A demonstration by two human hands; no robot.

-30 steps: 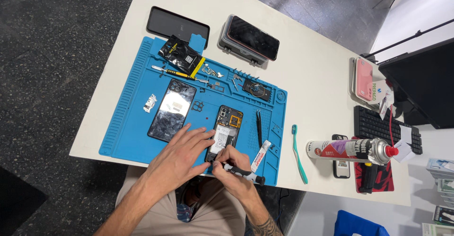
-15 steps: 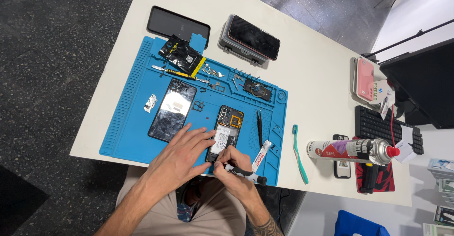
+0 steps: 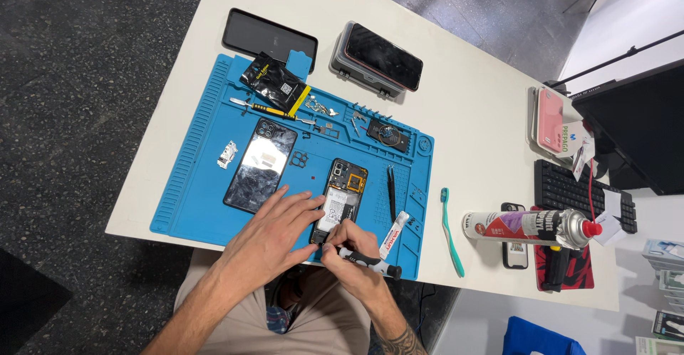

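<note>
Right hand (image 3: 354, 244) is clenched round a black-handled screwdriver (image 3: 367, 261), its tip set at the bottom end of the opened phone (image 3: 339, 202) that lies with its back cover off near the front edge of the blue repair mat (image 3: 185, 177). Left hand (image 3: 274, 230) is spread flat, grasping nothing, its fingertips pressing on the lower part of that phone and steadying it.

Just left of the opened phone on the mat lies the removed back cover (image 3: 260, 164), glossy and dark with its camera cluster toward the far edge. Black tweezers (image 3: 391, 192) and a small white tube (image 3: 393, 234) lie on the mat just right of the phone. Toward the mat's far edge sit a black foil pouch (image 3: 274, 83) and scattered small screws and parts (image 3: 324, 109).

Off the mat, on the white table (image 3: 470, 106), a dark phone (image 3: 268, 39) lies at the far left corner, another phone rests on a grey case (image 3: 376, 59) beside it, and a teal toothbrush (image 3: 450, 230) lies just right of the mat. A spray can (image 3: 527, 225) lies on its side near the right front corner, with a black keyboard (image 3: 581, 195) behind it.
</note>
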